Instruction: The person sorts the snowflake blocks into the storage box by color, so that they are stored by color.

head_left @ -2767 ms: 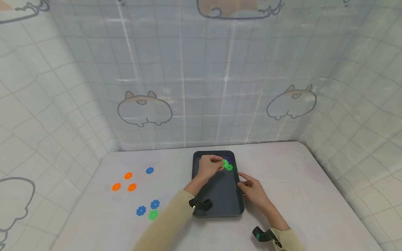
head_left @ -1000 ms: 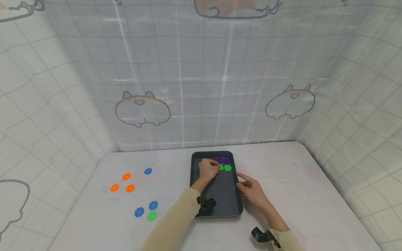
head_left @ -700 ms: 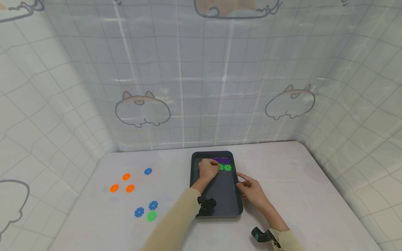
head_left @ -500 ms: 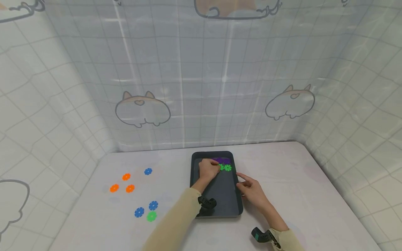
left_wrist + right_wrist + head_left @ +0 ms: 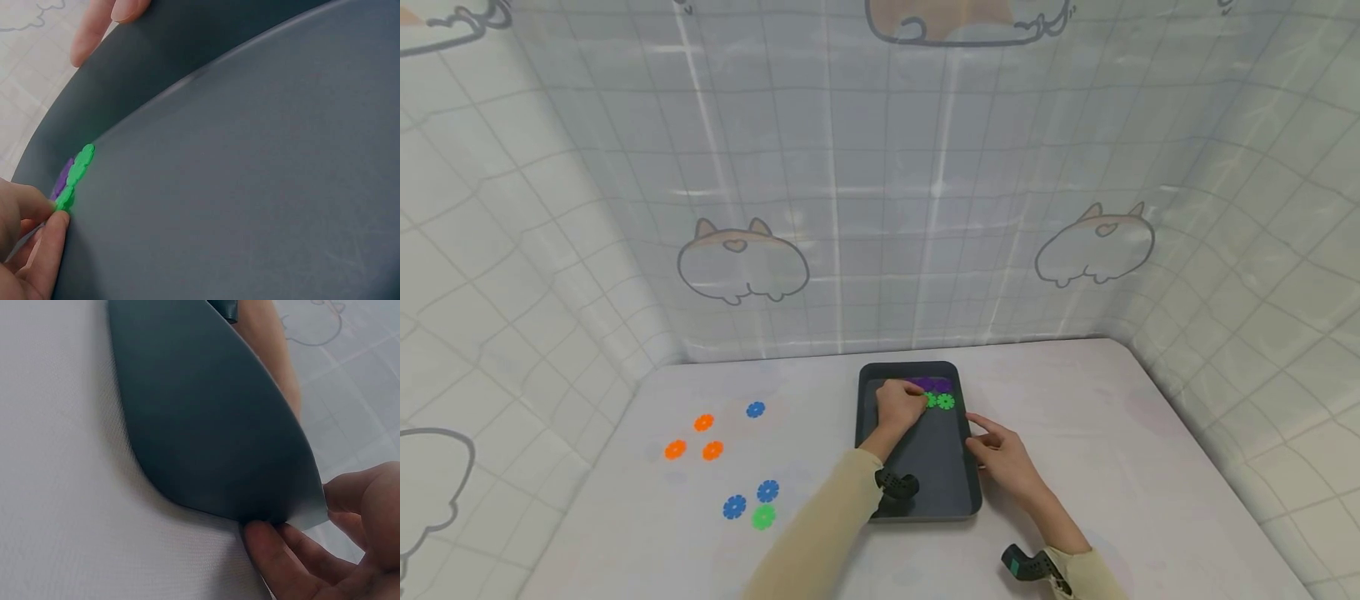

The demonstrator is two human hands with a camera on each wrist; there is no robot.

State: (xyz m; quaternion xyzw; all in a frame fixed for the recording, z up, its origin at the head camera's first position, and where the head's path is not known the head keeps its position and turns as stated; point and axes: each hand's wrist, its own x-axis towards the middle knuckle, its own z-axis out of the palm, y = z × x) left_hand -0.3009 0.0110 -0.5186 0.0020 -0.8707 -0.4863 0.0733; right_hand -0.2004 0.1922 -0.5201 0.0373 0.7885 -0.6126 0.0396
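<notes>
In the head view my left hand point(image 5: 900, 406) is inside the dark grey tray point(image 5: 917, 475), near its far end. Thumb and finger pinch the edge of a green flower-shaped plastic disc point(image 5: 65, 199), as the left wrist view shows. Another green disc point(image 5: 946, 402) lies right of it, touching or nearly so. Purple discs point(image 5: 942, 385) lie just behind in a row, partly hidden by the hand. My right hand point(image 5: 1007, 458) holds the tray's right side; in the right wrist view fingertips point(image 5: 259, 532) meet the wall's lower edge, while others touch the rim.
Left of the tray on the white table point(image 5: 1075, 400) lie three orange discs point(image 5: 712, 450), several blue ones including a lone blue disc point(image 5: 756, 409) farther back, and a green disc point(image 5: 763, 517). A patterned curtain point(image 5: 887, 208) hangs behind and at both sides.
Since the oldest frame my left hand has lowered the green discs, which now lie side by side before the purple row. In the last second almost nothing has moved; the right hand stays put.
</notes>
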